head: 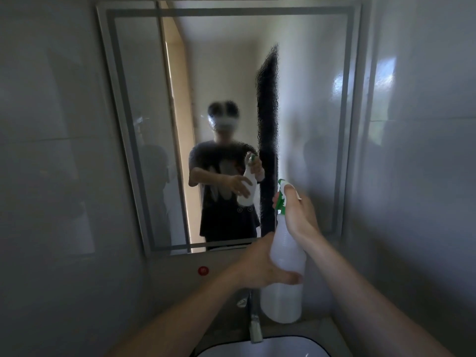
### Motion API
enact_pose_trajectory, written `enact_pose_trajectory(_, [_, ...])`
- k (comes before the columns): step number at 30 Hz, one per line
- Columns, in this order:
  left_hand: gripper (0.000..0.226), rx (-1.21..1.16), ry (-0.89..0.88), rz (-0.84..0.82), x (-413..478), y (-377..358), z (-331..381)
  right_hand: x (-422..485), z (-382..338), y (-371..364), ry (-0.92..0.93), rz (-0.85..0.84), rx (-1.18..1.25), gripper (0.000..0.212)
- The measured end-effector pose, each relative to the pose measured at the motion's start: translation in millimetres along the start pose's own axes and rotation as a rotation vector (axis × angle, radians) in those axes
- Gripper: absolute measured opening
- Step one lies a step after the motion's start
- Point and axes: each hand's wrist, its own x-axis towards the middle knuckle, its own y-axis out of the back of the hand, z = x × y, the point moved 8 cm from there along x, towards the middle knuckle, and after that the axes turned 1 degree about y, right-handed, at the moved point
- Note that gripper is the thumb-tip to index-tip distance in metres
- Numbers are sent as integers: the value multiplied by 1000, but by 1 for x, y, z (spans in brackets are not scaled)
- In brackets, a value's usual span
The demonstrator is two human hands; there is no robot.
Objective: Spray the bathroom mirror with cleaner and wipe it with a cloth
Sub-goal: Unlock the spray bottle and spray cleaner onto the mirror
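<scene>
Nearest the camera, the white rim of a sink (262,349) shows at the bottom edge, with a metal tap (255,328) rising just behind it. Above the tap both bare forearms reach forward and meet on a translucent white spray bottle (286,269), held upright in front of the lower right part of the mirror.

The left hand (260,266) steadies the bottle's body from the left: its fingers (289,276) curl around the front of the plastic, the thumb hidden behind. The right hand (298,215) grips the neck from the right, just above the left hand's fingers. Its fingers are wrapped on the green-and-white trigger head (282,194), one fingertip showing at the trigger's left side; whether the trigger is pressed in cannot be told.

Beyond the fingers, a small red round mark (203,270) sits on the wall panel left of the left hand, under the mirror's lower edge. Farther still is the framed mirror (144,124), filmed with fine droplets in the middle and right, which reflects the person holding the bottle.
</scene>
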Motion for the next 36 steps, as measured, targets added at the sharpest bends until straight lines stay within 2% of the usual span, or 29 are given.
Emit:
enact_pose_trajectory(6, [87,-7,31,5,-9,-16,-18,-15,25,-5,-34,-25,-31,53])
enact_pose_trajectory(10, [96,-2,87,-34,-17,-37,-40,-26,56,-11,-134,-12,-29,55])
enact_pose_trajectory(14, [77,15,130,-67,-26,-53,-57,-38,72,-21,-112,-31,-135,74])
enact_pose_trajectory(17, [70,2,144,-78,-30,-56,-64,-43,82,-27,-100,-44,-133,77])
enact_pose_trajectory(22, [71,-7,159,-71,-32,-55,-66,-47,82,-25,-104,-90,-71,67])
enact_pose_trajectory(25, [69,-10,155,-76,-37,-62,-66,-52,90,-27,-118,-110,-40,72])
enact_pose_trajectory(30, [67,-33,217,-129,-50,-86,-79,-72,123,-27,-295,-138,18,53])
enact_pose_trajectory(33, [62,-42,246,-160,-57,-102,-90,-84,140,-26,-371,-125,-38,51])
enact_pose_trajectory(36, [53,-22,272,-171,-61,-109,-98,-91,150,-24,-365,-109,-72,51])
